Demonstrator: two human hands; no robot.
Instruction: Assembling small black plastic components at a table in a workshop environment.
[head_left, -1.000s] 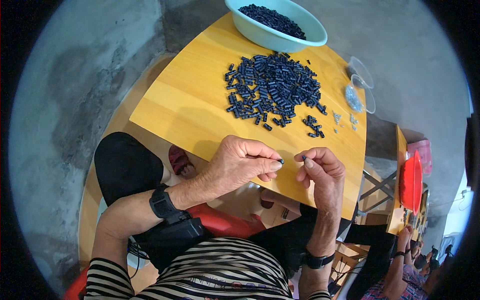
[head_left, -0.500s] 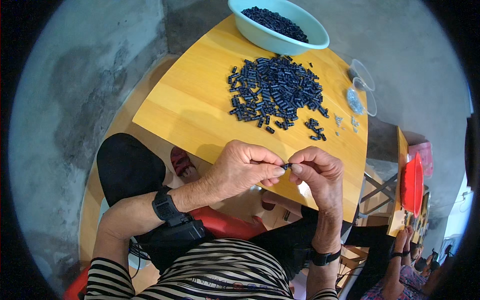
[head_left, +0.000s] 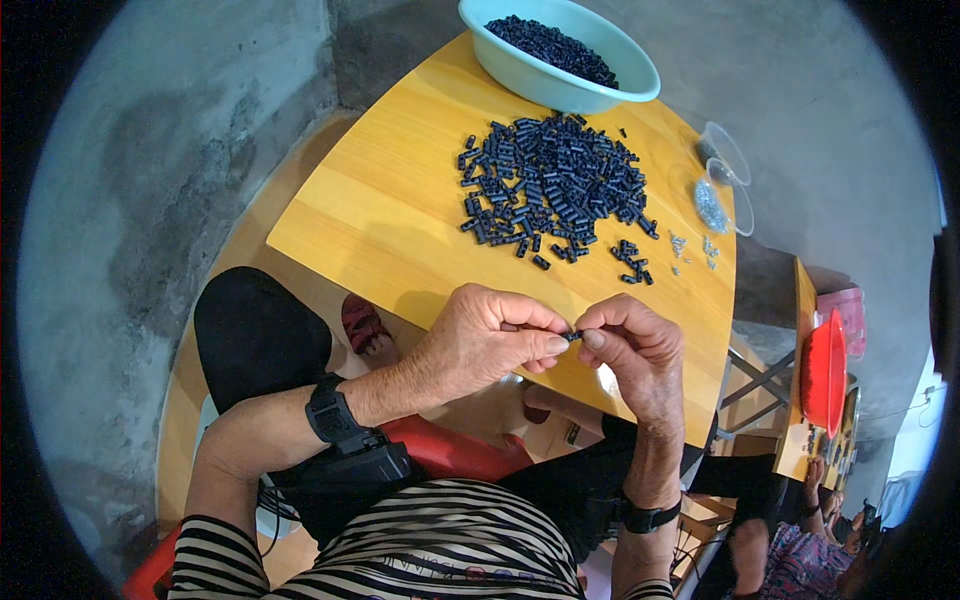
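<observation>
Between my two hands, over the near edge of the yellow wooden table [head_left: 350,220], is a small black plastic piece [head_left: 572,336]. My left hand [head_left: 505,330] pinches it between thumb and forefinger. The thumb and forefinger of my right hand [head_left: 640,350] close on its right end; whether a smaller part sits there too is hidden by the fingertips. Beyond my hands lies a big heap of short black plastic tube pieces [head_left: 560,180]. A small group of similar pieces [head_left: 632,262] lies apart, beside a few tiny silvery parts [head_left: 679,245].
A light blue basin [head_left: 570,95] full of small black parts stands at the table's far end. Clear plastic tubs [head_left: 742,215] sit by the right edge, one with silvery bits. Farther right are a red basin [head_left: 824,375] on another table and a co-worker [head_left: 805,555].
My hands stay nearly in place, with the right fingers shifted very slightly on the black piece. At the right, the co-worker's one hand has dropped away from the other table.
</observation>
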